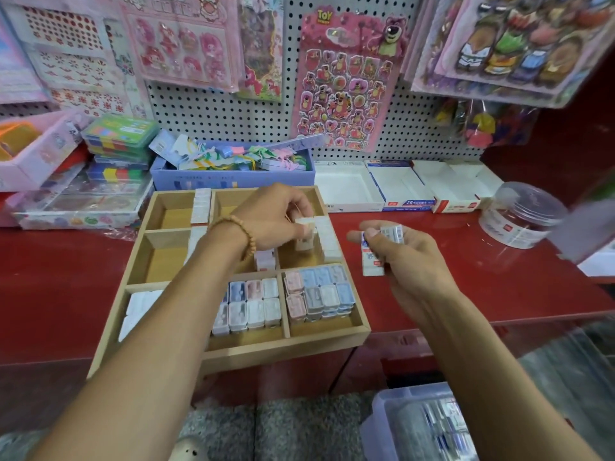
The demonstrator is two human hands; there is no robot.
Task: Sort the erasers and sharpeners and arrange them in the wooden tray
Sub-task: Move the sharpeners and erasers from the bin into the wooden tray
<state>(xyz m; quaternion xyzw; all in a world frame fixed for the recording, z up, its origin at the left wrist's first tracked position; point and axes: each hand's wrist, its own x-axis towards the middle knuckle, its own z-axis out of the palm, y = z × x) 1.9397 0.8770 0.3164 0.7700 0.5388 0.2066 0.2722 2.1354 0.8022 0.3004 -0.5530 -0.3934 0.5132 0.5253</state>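
Now, the red bench carries the wooden tray, its near compartments packed with sharpeners. My left grip pinches one white eraser, upright, over the tray's two-o'clock compartment. My right grip, at three o'clock just beside the tray, clutches more erasers, waiting.

- We see a glossy red counter carrying everything.
- A wooden tray sits on it at the near middle, overhanging the near edge.
- Just beyond the tray lies a long lilac box.
- To its right, along the far edge, stand three open white cartons.
- Far right rests a clear round tub.
- On the left we find stacked flat packs.
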